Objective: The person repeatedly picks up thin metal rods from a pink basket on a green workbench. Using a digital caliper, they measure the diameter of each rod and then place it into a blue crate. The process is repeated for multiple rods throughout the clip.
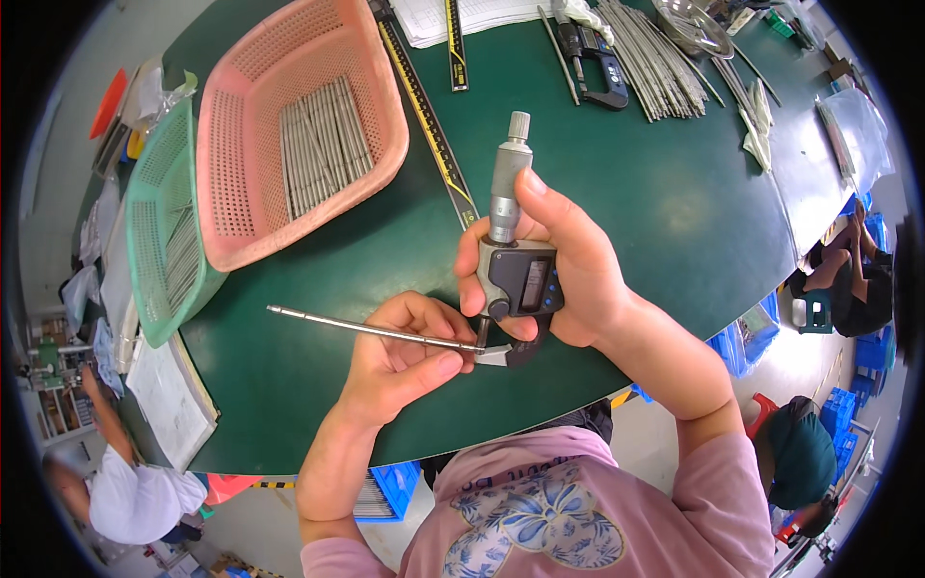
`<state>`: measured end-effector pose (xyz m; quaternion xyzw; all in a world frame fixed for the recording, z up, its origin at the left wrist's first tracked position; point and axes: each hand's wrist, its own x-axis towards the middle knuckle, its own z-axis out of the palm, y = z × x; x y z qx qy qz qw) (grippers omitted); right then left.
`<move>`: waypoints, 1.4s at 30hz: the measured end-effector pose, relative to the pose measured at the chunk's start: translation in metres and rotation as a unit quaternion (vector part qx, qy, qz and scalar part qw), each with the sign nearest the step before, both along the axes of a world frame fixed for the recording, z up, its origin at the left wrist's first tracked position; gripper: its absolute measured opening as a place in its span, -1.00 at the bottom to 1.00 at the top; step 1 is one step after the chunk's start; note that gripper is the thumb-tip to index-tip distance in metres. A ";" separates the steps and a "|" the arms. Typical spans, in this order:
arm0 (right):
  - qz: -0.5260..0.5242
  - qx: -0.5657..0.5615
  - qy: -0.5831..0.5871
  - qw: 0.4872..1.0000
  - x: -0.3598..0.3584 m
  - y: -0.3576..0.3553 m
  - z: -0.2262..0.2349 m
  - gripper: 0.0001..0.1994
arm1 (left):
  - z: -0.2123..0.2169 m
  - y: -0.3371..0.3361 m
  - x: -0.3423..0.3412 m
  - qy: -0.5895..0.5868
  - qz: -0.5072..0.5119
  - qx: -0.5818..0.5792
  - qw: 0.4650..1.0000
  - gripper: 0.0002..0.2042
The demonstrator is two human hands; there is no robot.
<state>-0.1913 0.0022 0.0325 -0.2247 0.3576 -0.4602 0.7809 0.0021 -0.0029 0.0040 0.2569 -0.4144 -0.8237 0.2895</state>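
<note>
My right hand (pixel 568 255) is closed round a digital micrometer (pixel 525 275), its silver thimble pointing away from me and its small screen facing up. Between thumb and fingers my left hand (pixel 400 361) pinches a thin metal rod (pixel 332 321), which reaches out to the left. The rod's right end sits at the micrometer's measuring gap, close to the spindle tip; whether both jaws touch it I cannot tell. Both hands are above the green table (pixel 617 202) near its front edge.
A pink basket (pixel 226 164) with several rods stands left, a green basket (pixel 145 231) beyond it. A ruler (pixel 429 120) lies beside the pink basket. At the back are a second micrometer (pixel 607 77), loose rods (pixel 655 63) and a metal bowl (pixel 689 24). Other people sit around the table.
</note>
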 end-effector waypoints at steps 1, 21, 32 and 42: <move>-0.005 -0.004 0.001 1.000 0.000 0.000 0.000 -0.35 | 0.000 0.001 -0.001 -0.006 0.005 0.008 1.000 -0.81; -0.006 0.005 -0.009 1.000 0.002 0.000 -0.003 -0.34 | -0.003 0.002 -0.001 -0.009 0.028 -0.008 1.000 -0.85; -0.005 -0.002 -0.019 1.000 0.001 0.000 -0.003 -0.37 | -0.003 0.003 -0.003 -0.037 0.049 0.001 0.998 -0.83; 0.000 0.041 -0.047 0.998 0.001 -0.002 -0.006 -0.27 | -0.002 0.001 -0.001 0.003 0.033 -0.005 0.999 -0.83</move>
